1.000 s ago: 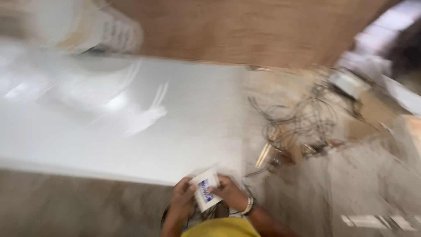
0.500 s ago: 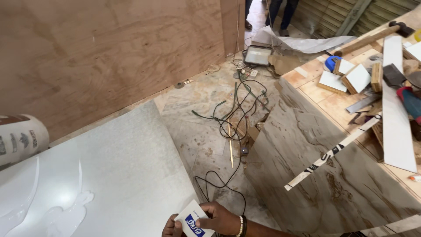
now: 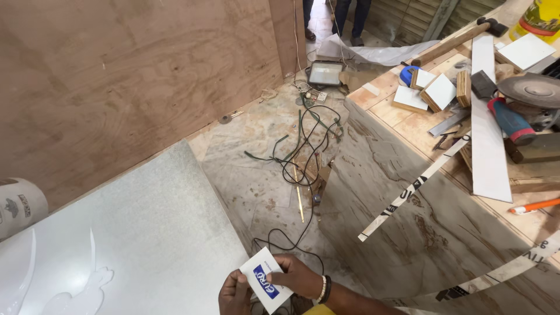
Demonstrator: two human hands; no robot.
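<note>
Both hands sit at the bottom edge of the view, closed on 1 small white card [image 3: 266, 280] with a blue printed patch. The left hand [image 3: 234, 294] grips the card's lower left corner, fingers curled under it and thumb on top. The right hand [image 3: 297, 279] lies across the card's right side, fingers bent over the face and pinching it; a beaded bracelet [image 3: 322, 289] and a dark band circle that wrist. The card is tilted, its upper corner pointing up and away from the body, and it is held in the air between the 2 hands, above the stone floor [image 3: 256, 175].

Just to the left of the hands lies a large white sheet [image 3: 134, 233], its right edge running near the left hand. A white roll [image 3: 20, 204] rests at the sheet's far left edge, against the plywood wall [image 3: 128, 76]. Black cables [image 3: 303, 157] trail over the floor ahead of the hands, leading toward a flat work light [image 3: 324, 73] near the wall's far end. To the right a grey stone slab [image 3: 420, 221] slopes down from a wooden bench [image 3: 408, 116] that carries a hammer [image 3: 455, 38], a white strip [image 3: 487, 116], small white tiles [image 3: 437, 92] and an angle grinder [image 3: 519, 105]. A person's legs [image 3: 350, 14] stand at the top edge.
</note>
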